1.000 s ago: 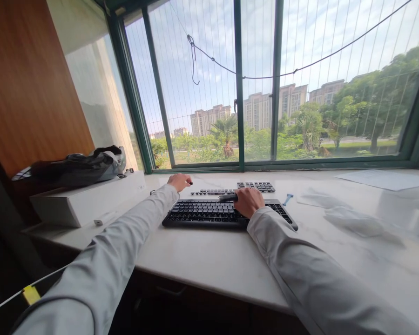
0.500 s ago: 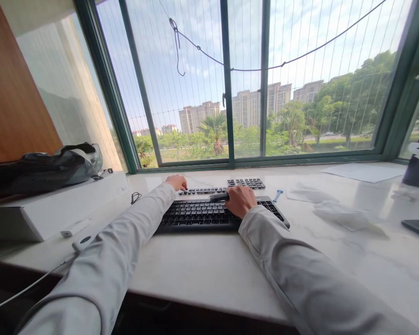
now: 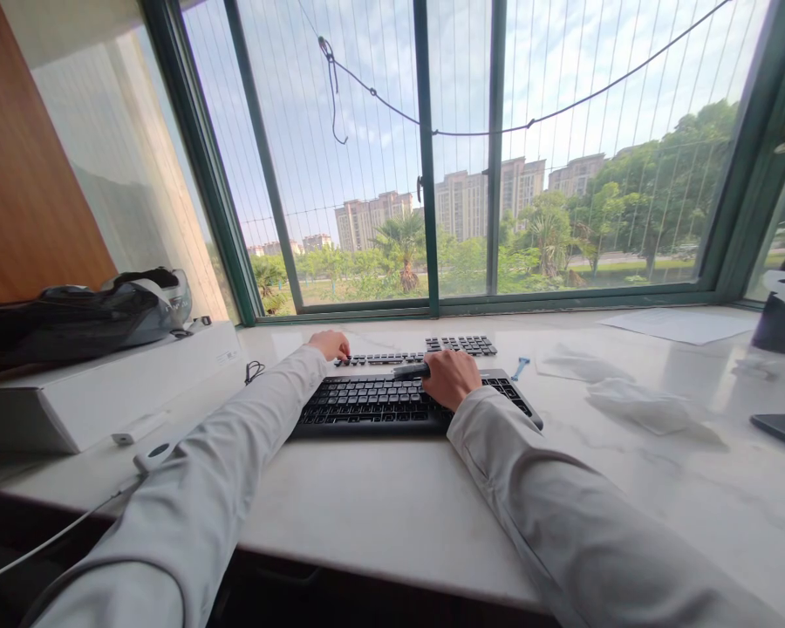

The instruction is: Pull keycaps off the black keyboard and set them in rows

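Observation:
A black keyboard (image 3: pixel 372 427) lies on the pale counter; part of it carries keycaps, while the front row and right side look bare. Behind it several loose keycaps (image 3: pixel 392 358) form a row, and a further block of keycaps (image 3: pixel 461 345) sits at the right. My left hand (image 3: pixel 329 344) is at the left end of that row, its fingertips pinched at a small dark keycap. Above the keyboard, my right hand (image 3: pixel 453 378) is closed around a dark stick-like tool (image 3: pixel 411 372) pointing left; its exact kind does not show.
A small blue tool (image 3: pixel 521 367) and crumpled clear plastic bags (image 3: pixel 641 403) lie to the right. Paper (image 3: pixel 680 325) rests by the window. At the left stand a white box (image 3: pixel 105 384) with a dark bag (image 3: pixel 85 318) on it and a white cabled device (image 3: pixel 153 456).
Almost nothing differs. My left hand has shifted very slightly at the end of the keycap row; my right hand keeps its place with the dark tool.

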### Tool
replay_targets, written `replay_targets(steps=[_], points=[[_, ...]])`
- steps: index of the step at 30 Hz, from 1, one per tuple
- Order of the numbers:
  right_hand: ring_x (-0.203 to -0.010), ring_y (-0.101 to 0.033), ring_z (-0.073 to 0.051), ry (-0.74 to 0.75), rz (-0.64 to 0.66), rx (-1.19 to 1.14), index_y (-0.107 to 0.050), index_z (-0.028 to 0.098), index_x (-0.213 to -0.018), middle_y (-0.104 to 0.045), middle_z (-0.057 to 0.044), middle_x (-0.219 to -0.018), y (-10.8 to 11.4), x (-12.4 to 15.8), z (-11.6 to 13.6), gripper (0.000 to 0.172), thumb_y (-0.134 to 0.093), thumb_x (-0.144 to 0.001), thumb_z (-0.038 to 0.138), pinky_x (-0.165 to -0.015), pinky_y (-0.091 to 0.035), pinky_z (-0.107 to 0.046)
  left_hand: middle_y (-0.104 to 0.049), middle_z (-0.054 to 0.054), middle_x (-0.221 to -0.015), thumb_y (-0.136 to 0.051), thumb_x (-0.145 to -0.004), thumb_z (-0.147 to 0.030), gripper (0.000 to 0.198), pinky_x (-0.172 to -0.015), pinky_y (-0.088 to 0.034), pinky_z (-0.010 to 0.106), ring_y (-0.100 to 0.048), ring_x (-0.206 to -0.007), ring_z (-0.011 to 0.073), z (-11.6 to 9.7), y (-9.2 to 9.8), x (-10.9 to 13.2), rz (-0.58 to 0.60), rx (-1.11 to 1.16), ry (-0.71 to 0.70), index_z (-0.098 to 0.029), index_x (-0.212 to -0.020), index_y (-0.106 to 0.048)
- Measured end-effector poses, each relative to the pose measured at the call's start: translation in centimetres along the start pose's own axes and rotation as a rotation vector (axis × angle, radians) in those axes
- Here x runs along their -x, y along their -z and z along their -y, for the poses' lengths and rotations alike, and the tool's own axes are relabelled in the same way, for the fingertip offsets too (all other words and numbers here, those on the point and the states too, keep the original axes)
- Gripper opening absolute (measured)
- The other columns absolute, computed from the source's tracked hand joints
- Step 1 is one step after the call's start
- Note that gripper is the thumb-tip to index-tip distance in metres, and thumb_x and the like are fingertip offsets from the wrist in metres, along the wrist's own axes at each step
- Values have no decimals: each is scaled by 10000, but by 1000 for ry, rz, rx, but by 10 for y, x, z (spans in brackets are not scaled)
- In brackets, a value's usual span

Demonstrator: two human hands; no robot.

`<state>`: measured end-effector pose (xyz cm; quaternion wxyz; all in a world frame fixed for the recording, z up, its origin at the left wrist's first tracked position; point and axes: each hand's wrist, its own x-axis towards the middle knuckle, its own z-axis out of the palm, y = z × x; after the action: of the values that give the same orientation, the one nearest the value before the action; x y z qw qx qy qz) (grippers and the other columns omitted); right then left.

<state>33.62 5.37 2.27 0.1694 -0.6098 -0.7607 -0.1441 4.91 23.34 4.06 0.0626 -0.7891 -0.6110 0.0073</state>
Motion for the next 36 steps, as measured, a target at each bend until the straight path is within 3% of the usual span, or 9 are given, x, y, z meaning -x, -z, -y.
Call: replay_targets(steps=[13,21,26,30,33,36], points=[[-787,-643,-252,4,-19,4,-697,149,-861,-686,-134,-835,3,0,0,248,-494,-724,184,-692,-423,-329,-725,-13,-1018,-716,-694,-398,248,-715,-442,205,-637,-922,164,-3,6,4,13,-19,4,-298,-921,-723],[-797,-643,-249,-17,-28,-5,-694,151,-864,-686,-128,-838,3,-2,-4,238,-504,-731,200,-685,-421,-316,-715,-29,-1045,-641,-778,-336,162,-800,-434,232,-626,-974,173,-16,24,17,-75,-4,16,-305,-919,-714],[-800,-638,-243,-41,-26,-29,-688,158,-891,-681,-124,-828,4,-2,-5,254,-471,-782,232,-690,-417,-323,-696,-40,-1094,-545,-862,-363,196,-860,-417,251,-614,-1004,178,-48,45,37,-164,7,-34,-319,-979,-695],[-804,-641,-234,-91,-39,-46,-687,166,-906,-687,-123,-861,9,0,-5,285,-429,-844,271,-694,-417,-320,-707,-7,-1051,-490,-897,-397,251,-834,-431,274,-623,-963,200,-85,57,65,-268,2,-126,-293,-1001,-694],[-838,-644,-235,-161,-33,-74,-690,182,-928,-692,-122,-892,12,1,-6,294,-429,-859,299,-725,-417,-325,-713,10,-1009,-478,-900,-373,252,-808,-441,292,-631,-936,208,-115,54,94,-301,13,-162,-292,-991,-698],[-872,-642,-241,-235,-36,-107,-690,202,-978,-694,-124,-909,12,2,-10,305,-430,-860,308,-755,-412,-338,-712,63,-917,-481,-887,-372,262,-749,-457,331,-648,-853,238,-143,38,127,-301,-17,-151,-248,-912,-711]])
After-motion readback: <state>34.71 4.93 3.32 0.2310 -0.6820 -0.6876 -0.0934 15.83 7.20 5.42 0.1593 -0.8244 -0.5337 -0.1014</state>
